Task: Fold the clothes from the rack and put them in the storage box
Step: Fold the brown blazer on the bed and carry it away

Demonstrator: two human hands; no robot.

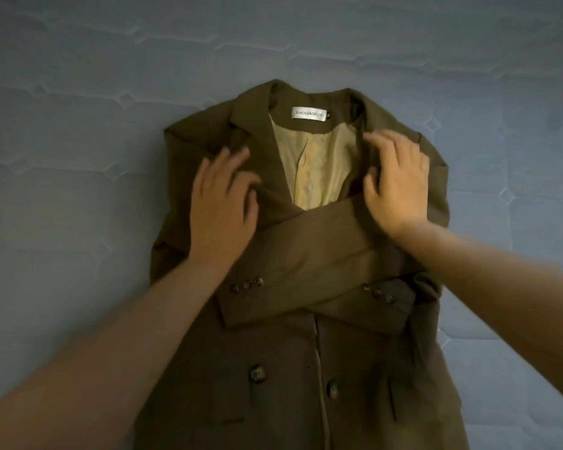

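Two hands, left hand (222, 206) and right hand (395, 183), press relaxed fingers on one brown coat (290, 368), two sleeves crossed.

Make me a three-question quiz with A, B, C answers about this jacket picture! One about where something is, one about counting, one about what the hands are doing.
1. Where is the white label?
A. Inside the collar
B. On a cuff
C. On a pocket

2. How many small buttons show on the cuff near the left arm?
A. One
B. Three
C. Six

3. What are the left hand and right hand doing?
A. Lifting the brown jacket
B. Resting flat on it
C. Holding a hanger

Answers: 1 A, the label sits at the neck above the tan lining. 2 B, three buttons lie in a row. 3 B, both hands lie spread on the chest over the crossed sleeves, and the jacket lies on the blue bed.
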